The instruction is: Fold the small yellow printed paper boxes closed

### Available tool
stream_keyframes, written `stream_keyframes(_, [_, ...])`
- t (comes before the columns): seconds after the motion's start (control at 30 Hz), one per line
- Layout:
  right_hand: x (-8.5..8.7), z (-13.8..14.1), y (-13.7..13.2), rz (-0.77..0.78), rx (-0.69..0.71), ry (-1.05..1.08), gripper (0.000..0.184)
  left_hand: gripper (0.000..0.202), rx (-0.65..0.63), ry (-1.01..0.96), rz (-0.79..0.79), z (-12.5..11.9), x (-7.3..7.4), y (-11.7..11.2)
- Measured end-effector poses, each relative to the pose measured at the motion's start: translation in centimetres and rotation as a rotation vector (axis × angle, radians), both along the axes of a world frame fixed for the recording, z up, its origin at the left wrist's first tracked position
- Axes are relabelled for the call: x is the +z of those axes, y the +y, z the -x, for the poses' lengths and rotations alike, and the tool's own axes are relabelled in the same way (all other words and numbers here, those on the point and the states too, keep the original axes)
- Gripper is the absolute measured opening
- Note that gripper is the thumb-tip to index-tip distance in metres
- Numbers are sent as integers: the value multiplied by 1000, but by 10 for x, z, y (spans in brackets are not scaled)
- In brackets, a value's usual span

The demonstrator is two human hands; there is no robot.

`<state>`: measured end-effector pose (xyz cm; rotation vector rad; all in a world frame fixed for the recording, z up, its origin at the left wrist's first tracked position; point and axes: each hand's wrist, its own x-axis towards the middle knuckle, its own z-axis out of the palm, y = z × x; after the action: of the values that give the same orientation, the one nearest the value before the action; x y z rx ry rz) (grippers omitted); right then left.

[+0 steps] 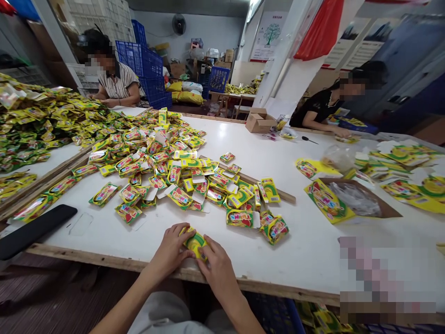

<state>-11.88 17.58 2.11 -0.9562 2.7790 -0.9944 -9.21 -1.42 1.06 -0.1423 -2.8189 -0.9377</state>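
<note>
Between my two hands is a small yellow and green carton (195,242), held close to the table's front edge. My left hand (173,246) grips its left end, fingers over the top and thumb along the near side. My right hand (217,260) closes on the right end. Just beyond them lies a loose heap of similar small cartons (181,197), some with white flaps standing open. One carton (239,218) with its white flap out lies ahead of my right hand.
A black phone-like slab (38,227) lies at the left edge. Wooden strips (257,183) cross the white table (306,260). A large display box (330,199) holding clear plastic stands right. Packets (45,120) pile up at left. Two people (120,83) work across the table.
</note>
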Motion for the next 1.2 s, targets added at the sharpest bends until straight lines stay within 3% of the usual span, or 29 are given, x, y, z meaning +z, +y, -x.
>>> stream_keyframes(0.13, [-3,-4,-4,-26,-47,7,12,52,-2,-3,7,0,-1,1])
stream_keyframes(0.27, [0,-4,-9,-13,-75,45,32,53,6,-9,-18,1,-1,2])
stream_keyframes(0.37, [6,0,-12,-3,-71,51,40,50,-1,-9,-125,0,2,0])
stream_keyframes(0.43, [8,3,-11,93,-94,-17,35,51,47,20,-283,-1,5,-2])
stream_keyframes(0.53, [8,6,-8,427,-121,-311,24,55,217,100,-651,-1,9,1])
stream_keyframes(0.6, [7,6,-6,638,-93,-532,26,55,189,48,-897,0,12,10])
stream_keyframes(0.67, [6,4,-3,731,-70,-609,31,55,81,-44,-1041,1,14,22])
stream_keyframes(0.8, [4,2,4,689,-168,-530,33,54,109,-88,-1038,3,18,44])
stream_keyframes(0.93, [3,2,11,751,-247,-563,46,48,73,-169,-957,2,21,46])
stream_keyframes(1.03, [4,6,15,746,-185,-581,48,41,12,-217,-950,3,21,40])
stream_keyframes(1.2, [-1,24,16,747,-70,-671,32,34,10,-275,-1012,11,18,33])
